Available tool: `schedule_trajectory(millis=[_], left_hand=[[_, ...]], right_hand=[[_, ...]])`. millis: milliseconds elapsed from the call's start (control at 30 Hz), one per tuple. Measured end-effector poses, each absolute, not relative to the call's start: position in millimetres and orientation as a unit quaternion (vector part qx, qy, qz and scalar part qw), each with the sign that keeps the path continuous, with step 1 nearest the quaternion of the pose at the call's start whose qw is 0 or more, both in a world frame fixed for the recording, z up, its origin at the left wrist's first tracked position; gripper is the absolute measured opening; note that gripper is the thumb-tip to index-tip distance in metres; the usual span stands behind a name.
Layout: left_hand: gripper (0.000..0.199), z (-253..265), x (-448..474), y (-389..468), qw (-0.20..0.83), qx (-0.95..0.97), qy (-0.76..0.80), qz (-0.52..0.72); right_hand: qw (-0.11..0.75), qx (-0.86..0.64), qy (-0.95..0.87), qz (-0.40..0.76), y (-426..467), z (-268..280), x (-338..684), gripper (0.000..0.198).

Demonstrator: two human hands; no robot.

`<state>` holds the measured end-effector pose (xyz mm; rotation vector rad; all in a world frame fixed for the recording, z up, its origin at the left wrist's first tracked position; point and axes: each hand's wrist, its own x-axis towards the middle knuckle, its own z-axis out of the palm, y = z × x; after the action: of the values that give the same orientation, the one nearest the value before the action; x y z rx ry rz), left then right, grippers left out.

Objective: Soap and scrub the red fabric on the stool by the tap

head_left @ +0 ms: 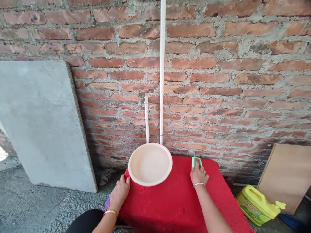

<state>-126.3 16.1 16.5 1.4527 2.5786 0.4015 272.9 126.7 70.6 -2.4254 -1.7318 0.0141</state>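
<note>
A red cloth (170,204) covers the table in front of me. At its far left corner stands a round, pale pink basin (150,165), with no objects visible in it. My left hand (120,192) rests on the cloth's left edge, beside the basin, fingers slightly bent and thumb apart, holding nothing that I can see. Something purple (108,203) shows beside that wrist; its kind is unclear. Near the table's far right side, my right hand (199,176) is closed over a small green scrub brush (196,159), whose far end shows past the fingers.
Behind the table rises a brick wall (206,77) with a white pipe (162,74) and a tap (141,99). A grey slab (46,123) leans at left. On the right are a yellow jug (257,205) and a brown board (284,174). Dark cloth (106,175) lies on the floor.
</note>
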Motion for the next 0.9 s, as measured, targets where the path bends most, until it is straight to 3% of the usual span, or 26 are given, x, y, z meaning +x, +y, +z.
schedule_trajectory(millis=[300, 633, 900], left_hand=[[0.051, 28.8, -124.8, 14.3, 0.111, 0.475, 0.863, 0.129], [0.052, 33.2, -120.3, 15.0, 0.136, 0.459, 0.867, 0.138], [0.052, 34.8, -118.4, 14.1, 0.129, 0.456, 0.868, 0.147]], right_hand=[[0.093, -0.629, -0.771, 0.035, 117.5, 59.4, 225.0, 0.049], [0.076, -0.819, -0.568, -0.025, 118.2, 77.2, 341.1, 0.051], [0.096, -0.733, -0.674, -0.008, 83.0, 66.2, 262.1, 0.048]])
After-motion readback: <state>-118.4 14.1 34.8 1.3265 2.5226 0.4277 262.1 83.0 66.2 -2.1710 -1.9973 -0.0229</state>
